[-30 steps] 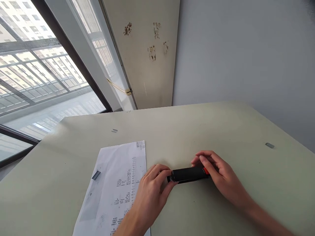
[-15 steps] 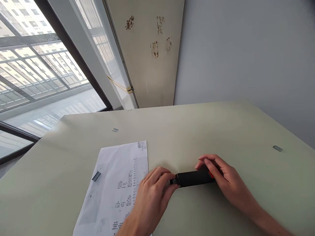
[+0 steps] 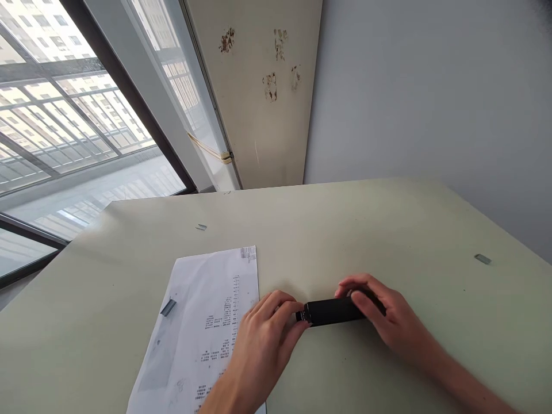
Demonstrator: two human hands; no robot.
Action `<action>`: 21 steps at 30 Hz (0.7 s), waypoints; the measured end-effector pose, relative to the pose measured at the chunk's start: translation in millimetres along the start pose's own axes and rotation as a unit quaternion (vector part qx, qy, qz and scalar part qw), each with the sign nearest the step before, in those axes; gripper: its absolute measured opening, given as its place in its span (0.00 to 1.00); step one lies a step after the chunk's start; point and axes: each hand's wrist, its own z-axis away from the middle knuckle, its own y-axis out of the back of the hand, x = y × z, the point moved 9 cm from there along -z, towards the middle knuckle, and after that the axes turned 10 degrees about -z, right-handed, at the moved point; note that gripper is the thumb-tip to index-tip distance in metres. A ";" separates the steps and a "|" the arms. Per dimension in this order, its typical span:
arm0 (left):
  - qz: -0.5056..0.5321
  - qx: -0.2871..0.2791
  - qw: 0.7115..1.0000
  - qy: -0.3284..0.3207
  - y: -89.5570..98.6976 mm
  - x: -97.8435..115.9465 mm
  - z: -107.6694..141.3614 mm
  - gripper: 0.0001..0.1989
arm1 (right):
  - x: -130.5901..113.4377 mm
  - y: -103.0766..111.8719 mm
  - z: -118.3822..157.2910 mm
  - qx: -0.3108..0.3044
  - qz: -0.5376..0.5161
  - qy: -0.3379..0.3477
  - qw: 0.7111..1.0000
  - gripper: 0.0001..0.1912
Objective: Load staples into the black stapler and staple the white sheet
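A black stapler [image 3: 335, 311] lies lengthwise across the near part of the table, between my two hands. My left hand [image 3: 264, 339] rests over the paper's right edge and pinches the stapler's narrow left end between thumb and fingers. Curled around the stapler's right end is my right hand [image 3: 388, 313], its thumb on the near side and its fingers behind. That end is mostly hidden by the hand. Under and beside my left hand is a printed sheet of paper [image 3: 190, 333], with a short grey staple strip [image 3: 168, 307] on it.
Another grey staple strip [image 3: 201, 227] lies on the table [image 3: 302, 230] beyond the paper, and a third strip [image 3: 482, 259] is far right. A grey wall [image 3: 431, 86] and a stained cream panel [image 3: 267, 126] stand behind; a window [image 3: 64, 103] is at left.
My right hand has shifted slightly left and closed further over the stapler's right end, covering the red part that showed before. The left hand keeps its pinch.
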 end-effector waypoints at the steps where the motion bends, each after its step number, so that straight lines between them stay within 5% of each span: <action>1: -0.001 0.002 1.000 -0.002 0.5 0.5 0.2 0.03 | -2.7 -5.1 0.6 -0.029 0.013 0.012 0.999 0.15; 5: -0.016 -0.002 1.000 -0.007 1.6 2.6 0.4 0.04 | -11.9 -14.0 1.5 -0.077 0.057 0.035 0.995 0.10; 21: -0.099 -0.064 0.991 -0.056 11.9 -12.8 -3.6 0.07 | -18.2 15.1 -5.2 -0.034 0.058 -0.010 0.998 0.12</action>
